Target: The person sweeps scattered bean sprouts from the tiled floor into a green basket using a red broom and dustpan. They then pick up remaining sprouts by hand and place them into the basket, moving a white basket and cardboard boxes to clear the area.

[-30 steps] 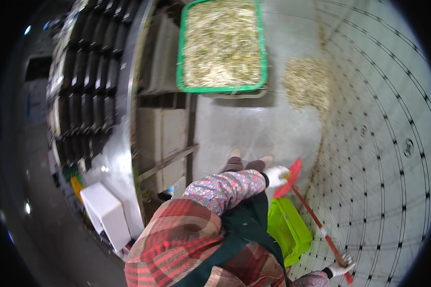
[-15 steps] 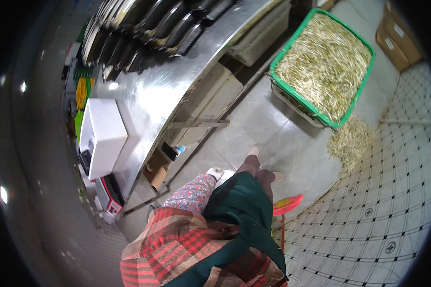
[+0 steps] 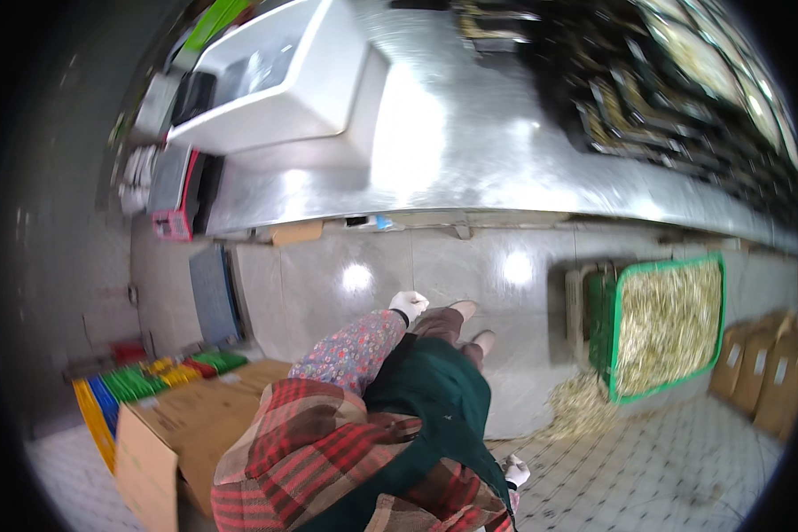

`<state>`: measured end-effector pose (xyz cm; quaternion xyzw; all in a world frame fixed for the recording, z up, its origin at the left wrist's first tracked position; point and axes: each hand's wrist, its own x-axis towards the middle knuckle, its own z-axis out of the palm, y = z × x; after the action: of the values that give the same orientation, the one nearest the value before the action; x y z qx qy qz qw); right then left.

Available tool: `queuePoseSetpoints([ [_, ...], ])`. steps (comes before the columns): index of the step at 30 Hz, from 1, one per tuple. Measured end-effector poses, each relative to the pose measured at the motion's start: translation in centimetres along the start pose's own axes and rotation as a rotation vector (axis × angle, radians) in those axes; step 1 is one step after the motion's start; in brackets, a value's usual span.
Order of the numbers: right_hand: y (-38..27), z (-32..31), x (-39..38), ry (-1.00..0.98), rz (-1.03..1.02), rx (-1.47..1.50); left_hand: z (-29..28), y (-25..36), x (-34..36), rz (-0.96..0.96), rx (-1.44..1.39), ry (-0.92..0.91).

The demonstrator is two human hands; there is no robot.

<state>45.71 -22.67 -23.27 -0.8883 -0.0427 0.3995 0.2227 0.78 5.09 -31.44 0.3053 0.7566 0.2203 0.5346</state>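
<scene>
My left hand (image 3: 410,304), in a white glove, hangs in front of my dark green apron, its fingers curled with nothing showing in them. Lower right, beside my hip, is my right hand (image 3: 516,471), also white-gloved and curled; no object shows in it. Both hands are apart from everything around. Ahead runs a steel table (image 3: 470,177), nearest to my left hand. On it stand a white plastic tub (image 3: 328,97) at the left and stacked black trays (image 3: 665,115), smeared by motion, at the right.
A green basket (image 3: 605,332) full of bean sprouts (image 3: 669,328) stands right, with loose sprouts (image 3: 581,408) spilled beside it. Brown bags (image 3: 758,368) are at the far right. A cardboard box (image 3: 195,417) lies left, near a blue-grey platform (image 3: 215,293). A red-edged device (image 3: 176,195) sits at the table's left end.
My body and view have turned, so the table now runs across ahead and the sprout basket sits at the right. My right hand and the cardboard box have come into view; the red dustpan has left it.
</scene>
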Motion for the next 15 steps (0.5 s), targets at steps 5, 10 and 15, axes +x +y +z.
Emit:
queuePoseSetpoints([
  [5,-11.5,4.8,9.5,-0.242,-0.546,-0.555,-1.1,-4.3,-6.7,-0.139,0.063,0.418],
  [10,-23.0,17.3,6.7,-0.296,-1.015,-0.967,1.0,-9.7,-10.9,-0.285,-0.263,0.584],
  [15,-24.6,34.7,1.4,-0.846,-1.105,-0.921,-0.2,-13.8,-12.7,-0.278,-0.283,0.607],
])
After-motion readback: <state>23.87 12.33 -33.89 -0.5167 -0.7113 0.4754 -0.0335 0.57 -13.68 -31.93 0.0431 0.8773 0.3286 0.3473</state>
